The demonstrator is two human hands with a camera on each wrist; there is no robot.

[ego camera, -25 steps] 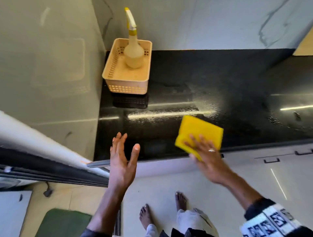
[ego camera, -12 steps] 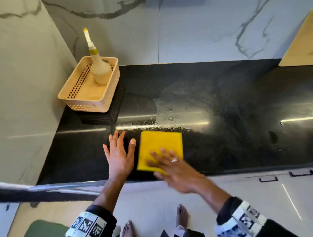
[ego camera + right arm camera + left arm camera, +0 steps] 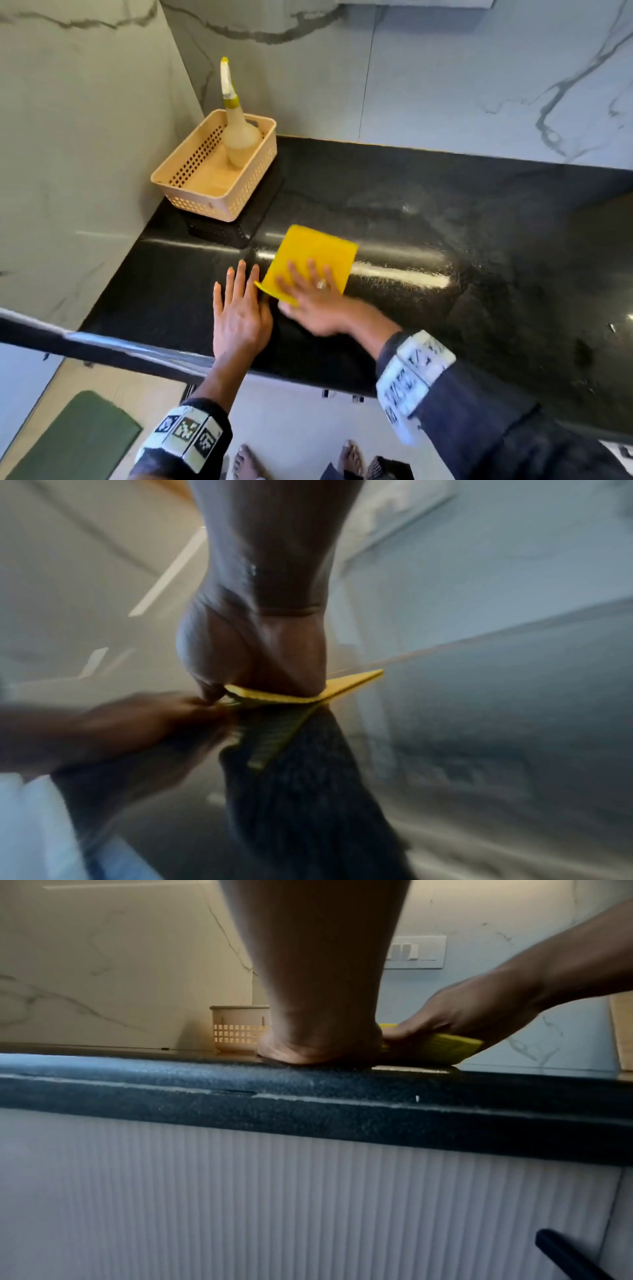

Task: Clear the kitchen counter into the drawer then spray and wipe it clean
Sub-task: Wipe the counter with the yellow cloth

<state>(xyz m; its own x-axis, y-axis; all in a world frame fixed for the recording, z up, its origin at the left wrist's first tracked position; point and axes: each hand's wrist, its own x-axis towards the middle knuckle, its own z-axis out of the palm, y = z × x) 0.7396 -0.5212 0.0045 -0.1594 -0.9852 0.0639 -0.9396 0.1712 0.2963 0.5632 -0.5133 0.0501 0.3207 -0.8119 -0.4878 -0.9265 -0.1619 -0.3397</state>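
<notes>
A yellow cloth point(image 3: 315, 253) lies flat on the black counter point(image 3: 479, 246), which is streaked with wet spray. My right hand point(image 3: 308, 284) presses on the cloth's near half with straight, spread fingers. From the left wrist view the cloth point(image 3: 452, 1047) shows as a thin yellow pad under that hand point(image 3: 462, 1015). My left hand point(image 3: 239, 301) rests flat on the counter just left of the cloth, fingers straight. In the right wrist view the cloth point(image 3: 346, 688) sits under my palm, and the picture is blurred.
A beige perforated basket point(image 3: 191, 192) stands in the back left corner with a spray bottle point(image 3: 236, 137) upright inside it. Marble walls close the left and back sides. White cabinet fronts point(image 3: 274, 1191) run below the counter edge. A green mat point(image 3: 75, 435) lies on the floor.
My right hand has slid the cloth leftward and then away from the counter's front edge. My left hand came down from the air and now lies flat on the counter.
</notes>
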